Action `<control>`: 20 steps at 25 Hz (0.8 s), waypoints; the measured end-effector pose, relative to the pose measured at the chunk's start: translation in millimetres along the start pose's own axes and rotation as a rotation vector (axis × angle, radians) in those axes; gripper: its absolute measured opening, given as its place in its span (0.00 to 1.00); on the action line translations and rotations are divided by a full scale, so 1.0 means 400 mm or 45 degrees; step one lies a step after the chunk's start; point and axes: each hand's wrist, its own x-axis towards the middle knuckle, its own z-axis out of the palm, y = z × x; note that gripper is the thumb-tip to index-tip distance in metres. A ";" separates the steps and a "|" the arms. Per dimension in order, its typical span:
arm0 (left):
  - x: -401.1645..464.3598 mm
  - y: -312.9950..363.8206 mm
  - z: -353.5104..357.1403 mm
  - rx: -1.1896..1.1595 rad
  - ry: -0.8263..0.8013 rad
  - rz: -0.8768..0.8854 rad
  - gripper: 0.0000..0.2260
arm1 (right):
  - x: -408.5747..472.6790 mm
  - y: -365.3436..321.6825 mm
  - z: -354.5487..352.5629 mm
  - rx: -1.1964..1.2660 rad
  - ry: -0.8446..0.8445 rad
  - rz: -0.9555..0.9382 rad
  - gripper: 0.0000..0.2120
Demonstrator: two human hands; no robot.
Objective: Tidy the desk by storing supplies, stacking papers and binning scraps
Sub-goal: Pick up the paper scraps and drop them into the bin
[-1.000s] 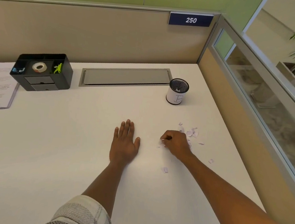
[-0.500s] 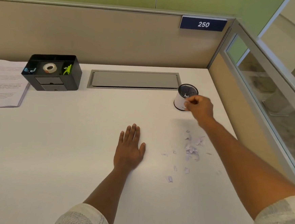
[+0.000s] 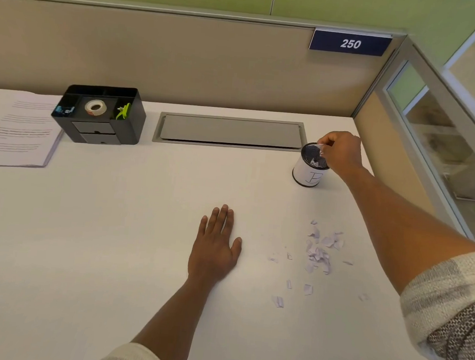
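Observation:
My right hand (image 3: 342, 154) hovers at the rim of the small mesh bin (image 3: 308, 175), a black cup with a white label, and pinches a paper scrap over its opening. White scraps lie inside the cup. My left hand (image 3: 215, 245) rests flat on the white desk (image 3: 112, 241), fingers straight. A scatter of torn paper scraps (image 3: 318, 251) lies on the desk to the right of my left hand, under my right forearm. At the back left stands a black desk organizer (image 3: 99, 115) holding a tape roll (image 3: 95, 107), a green clip and blue clips.
A stack of printed papers (image 3: 15, 131) lies at the far left beside the organizer. A grey cable hatch (image 3: 228, 131) is set into the desk at the back. Beige partition walls close the back and right; a "250" sign (image 3: 350, 43) hangs above.
My right hand picked up scraps near the pile, carried them away from me to the mesh bin and now holds a piece over its opening. My left hand stayed flat.

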 end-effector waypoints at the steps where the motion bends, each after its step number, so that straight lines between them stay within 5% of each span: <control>1: -0.001 0.000 -0.001 -0.003 0.002 0.001 0.31 | 0.004 -0.002 0.006 -0.036 -0.003 -0.006 0.09; 5: 0.000 0.000 -0.004 -0.005 0.001 0.002 0.31 | 0.013 -0.002 0.017 -0.069 0.028 0.025 0.14; 20: -0.002 0.000 -0.005 0.011 -0.026 -0.008 0.31 | -0.167 -0.009 0.007 0.314 0.074 -0.041 0.05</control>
